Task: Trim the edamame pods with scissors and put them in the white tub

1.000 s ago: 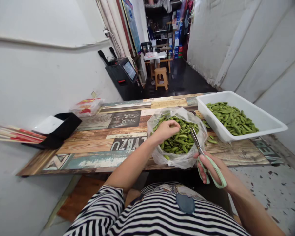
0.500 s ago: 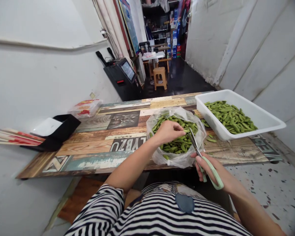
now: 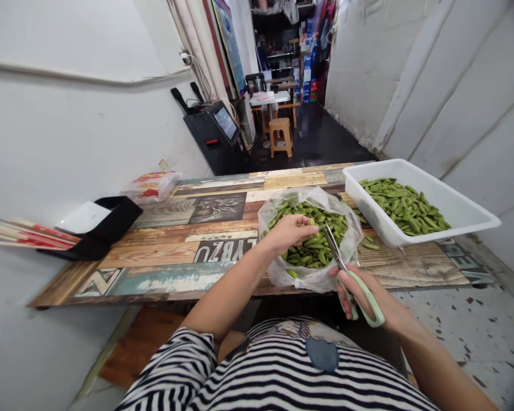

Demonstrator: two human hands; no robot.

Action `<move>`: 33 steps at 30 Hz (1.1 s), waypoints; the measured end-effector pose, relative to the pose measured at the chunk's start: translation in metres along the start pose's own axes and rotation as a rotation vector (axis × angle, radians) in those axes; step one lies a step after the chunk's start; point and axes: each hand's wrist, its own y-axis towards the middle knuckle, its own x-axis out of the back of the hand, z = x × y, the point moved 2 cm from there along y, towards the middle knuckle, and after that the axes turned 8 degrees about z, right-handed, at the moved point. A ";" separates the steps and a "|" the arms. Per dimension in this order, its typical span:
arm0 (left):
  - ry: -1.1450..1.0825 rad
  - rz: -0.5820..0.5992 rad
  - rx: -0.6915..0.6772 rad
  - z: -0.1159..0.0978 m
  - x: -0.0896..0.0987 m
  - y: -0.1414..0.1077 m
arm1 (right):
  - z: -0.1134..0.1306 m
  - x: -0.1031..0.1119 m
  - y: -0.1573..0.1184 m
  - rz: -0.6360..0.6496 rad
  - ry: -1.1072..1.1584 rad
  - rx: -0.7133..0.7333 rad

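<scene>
My left hand (image 3: 292,231) is over a clear plastic bag (image 3: 270,268) full of green edamame pods (image 3: 308,260). Its thumb and forefinger are pinched on an edamame pod, of which only a bit of green shows at the fingertips. In my right hand (image 3: 374,288) is a pair of scissors (image 3: 333,244) with pale green handles. Their blades point up and left over the bag's right side, close to my left fingertips but apart from them. The blades look nearly closed.
A white plastic tub (image 3: 462,220) with more pods stands at the table's right. A few loose pods (image 3: 370,244) lie between bag and tub. On the left are a black holder (image 3: 111,231) with chopsticks and a plastic packet (image 3: 152,185). A black touchscreen machine (image 3: 214,137) stands beyond the table (image 3: 154,251).
My left hand has drawn slightly left and down, away from the scissor blades. The scissors have tipped a little left, and their blades look closer together. The view has shifted slightly.
</scene>
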 end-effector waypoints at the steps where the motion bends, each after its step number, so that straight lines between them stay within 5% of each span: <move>1: -0.082 0.031 0.009 0.000 -0.001 -0.001 | 0.003 -0.001 -0.001 0.013 0.005 0.011; 11: -0.265 -0.015 -0.038 0.010 -0.022 -0.008 | 0.009 -0.009 0.002 -0.049 0.088 -0.036; 17: -0.217 -0.158 -0.027 0.007 -0.006 -0.003 | -0.002 -0.004 0.005 -0.094 0.176 -0.031; 19: -0.055 -0.211 -0.043 0.005 0.002 -0.001 | 0.000 0.000 0.002 -0.105 0.218 -0.017; 24: 0.851 -0.131 -0.095 0.010 -0.001 0.003 | -0.002 0.005 -0.005 -0.093 0.215 -0.044; 27: 1.094 -0.108 -0.126 0.012 -0.006 0.004 | -0.008 0.005 -0.006 -0.079 0.153 -0.060; 33: 0.711 -0.075 -0.180 0.004 -0.004 0.002 | -0.002 0.006 -0.008 -0.002 -0.055 -0.011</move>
